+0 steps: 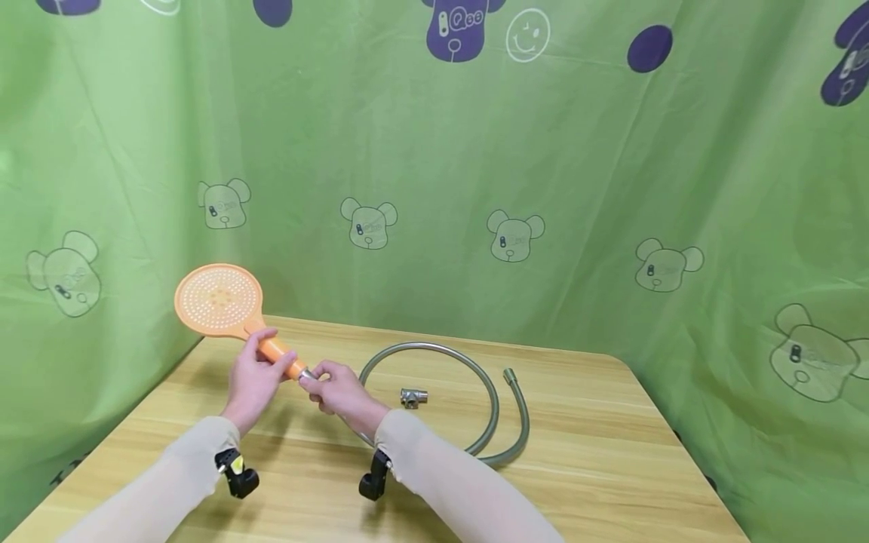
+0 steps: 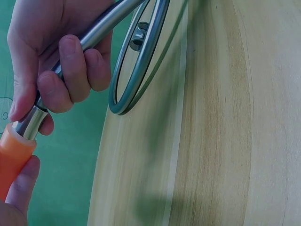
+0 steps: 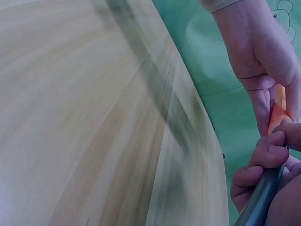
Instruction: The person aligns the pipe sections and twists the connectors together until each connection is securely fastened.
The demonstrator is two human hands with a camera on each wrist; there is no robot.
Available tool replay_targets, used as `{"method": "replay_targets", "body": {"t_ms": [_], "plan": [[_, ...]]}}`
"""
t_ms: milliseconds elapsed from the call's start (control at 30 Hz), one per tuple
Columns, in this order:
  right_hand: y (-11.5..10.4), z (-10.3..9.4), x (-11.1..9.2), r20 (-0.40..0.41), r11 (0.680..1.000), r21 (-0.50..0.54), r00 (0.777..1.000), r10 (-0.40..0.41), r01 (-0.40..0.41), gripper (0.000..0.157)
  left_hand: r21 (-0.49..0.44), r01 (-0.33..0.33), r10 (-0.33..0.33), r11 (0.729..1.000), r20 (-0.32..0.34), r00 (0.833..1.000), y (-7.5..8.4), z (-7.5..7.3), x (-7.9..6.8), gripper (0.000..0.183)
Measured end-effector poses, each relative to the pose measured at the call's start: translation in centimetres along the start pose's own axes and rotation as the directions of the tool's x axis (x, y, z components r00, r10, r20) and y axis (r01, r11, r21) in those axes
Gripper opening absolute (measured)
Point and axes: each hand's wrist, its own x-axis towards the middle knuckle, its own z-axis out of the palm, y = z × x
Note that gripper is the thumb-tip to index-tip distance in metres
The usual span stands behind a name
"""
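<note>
An orange shower head (image 1: 219, 300) with a round perforated face is raised over the table's left side. My left hand (image 1: 254, 381) grips its orange handle (image 1: 274, 350). At the handle's lower end, my right hand (image 1: 345, 394) pinches the metal end fitting (image 2: 32, 123) of a grey shower hose (image 2: 106, 23). That fitting sits right at the handle's end, in line with it; the thread inside is hidden. The right fingers curl round the hose just behind the fitting, as the left wrist view shows. In the right wrist view the hose (image 3: 261, 200) runs back under the palm.
The rest of the hose (image 1: 492, 407) loops across the wooden table (image 1: 597, 437), its free end fitting (image 1: 509, 375) pointing to the back. Inside the loop lies a small chrome tee valve (image 1: 413, 397). A green printed curtain (image 1: 434, 286) surrounds the table's back and sides.
</note>
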Motion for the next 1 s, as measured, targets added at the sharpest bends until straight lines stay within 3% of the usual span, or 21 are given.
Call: {"method": "replay_targets", "body": {"t_ms": [367, 600, 1000], "plan": [[-0.04, -0.13, 0.14, 0.014, 0.997, 0.069, 0.999, 0.03, -0.03, 0.017, 0.017, -0.01, 0.01, 1.0, 0.003, 1.0, -0.35, 0.07, 0.17, 0.061], [0.1, -0.33, 0.36, 0.011, 0.998, 0.004, 0.998, 0.062, -0.062, 0.019, 0.0, 0.001, -0.001, 1.0, 0.017, 1.0, -0.53, 0.17, 0.21, 0.063], [0.05, -0.44, 0.16, 0.036, 0.996, -0.034, 0.996, 0.084, -0.083, 0.025, 0.116, 0.006, -0.004, 0.993, -0.015, 1.0, -0.78, 0.18, 0.1, 0.068]]}}
